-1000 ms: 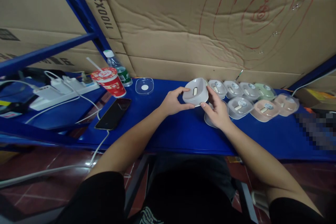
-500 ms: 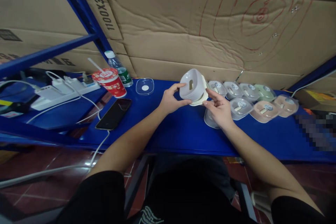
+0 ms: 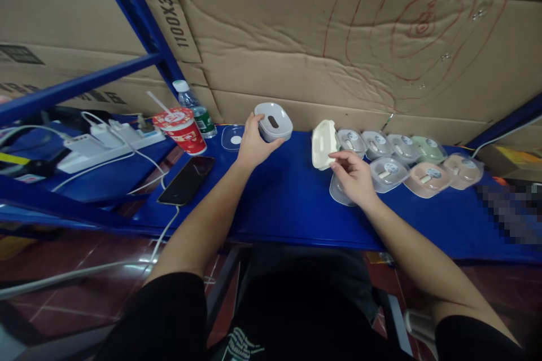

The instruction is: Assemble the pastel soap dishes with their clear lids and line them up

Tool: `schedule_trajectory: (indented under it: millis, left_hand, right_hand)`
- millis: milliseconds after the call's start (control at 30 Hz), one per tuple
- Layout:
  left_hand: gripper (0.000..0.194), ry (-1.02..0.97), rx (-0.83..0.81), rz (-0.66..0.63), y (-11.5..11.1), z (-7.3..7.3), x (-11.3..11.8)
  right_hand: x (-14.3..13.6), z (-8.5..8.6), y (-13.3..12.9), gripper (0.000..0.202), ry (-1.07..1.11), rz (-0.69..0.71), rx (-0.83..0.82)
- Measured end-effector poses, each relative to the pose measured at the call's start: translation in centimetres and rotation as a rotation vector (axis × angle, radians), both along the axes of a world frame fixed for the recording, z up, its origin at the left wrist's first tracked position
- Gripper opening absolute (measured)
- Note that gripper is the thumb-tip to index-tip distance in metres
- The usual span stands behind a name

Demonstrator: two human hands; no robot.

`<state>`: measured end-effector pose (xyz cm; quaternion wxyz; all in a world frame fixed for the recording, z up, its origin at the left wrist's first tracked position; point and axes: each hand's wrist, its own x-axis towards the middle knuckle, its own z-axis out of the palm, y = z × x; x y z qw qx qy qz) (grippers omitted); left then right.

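Note:
My left hand (image 3: 257, 145) grips a grey plastic box (image 3: 276, 122) with an oval slot in its face, just right of a clear lid (image 3: 232, 138) bearing a white round sticker. Pinched by its lower right edge, a cream-coloured moulded tray (image 3: 322, 146) stands tilted in my right hand (image 3: 350, 174). Partly hidden behind that hand is another clear-covered box (image 3: 340, 190) on the blue table (image 3: 288, 208).
Several lidded boxes in grey, green (image 3: 428, 148) and pink (image 3: 427, 178) stand in rows at the right. To the left are a phone (image 3: 186, 180), a red paper cup (image 3: 181, 132), a water bottle (image 3: 197, 113) and a power strip (image 3: 110, 149). Cardboard (image 3: 271, 39) backs the table.
The grey box and the cream tray have come apart. My left hand has carried the box left towards the clear lid, while my right hand keeps the tray near where it was.

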<state>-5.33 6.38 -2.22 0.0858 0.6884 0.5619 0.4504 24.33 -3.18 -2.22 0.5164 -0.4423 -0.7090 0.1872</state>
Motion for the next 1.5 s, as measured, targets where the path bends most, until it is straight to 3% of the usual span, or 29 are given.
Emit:
schedule_trajectory:
  millis: [167,333,733,1067,1333,1500]
  left_hand:
    - [0.083,0.116,-0.007,-0.099,0.1,0.0,-0.6]
    - [0.058,0.252,-0.07,-0.189,0.0,-0.4,0.1]
    - [0.047,0.491,-0.134,-0.504,-0.1,-2.6,2.6]
    - [0.052,0.596,-0.194,-0.333,0.2,-2.4,2.4]
    - [0.038,0.565,-0.116,-0.248,0.8,-2.3,1.6]
    - [0.04,0.487,-0.037,0.027,0.7,-1.7,1.0]
  right_hand:
    - [0.1,0.3,-0.2,0.019,-0.064,0.007,0.056]
    - [0.0,0.6,-0.4,0.019,-0.106,0.013,0.08]
    - [-0.1,0.7,-0.5,0.019,-0.172,0.002,0.108]
    - [0.1,0.6,-0.4,0.019,-0.196,0.031,0.136]
    - [-1.0,1.3,-1.5,0.02,-0.217,0.046,0.184]
    - [-3.2,1.0,-1.7,0.018,-0.073,0.064,0.039]
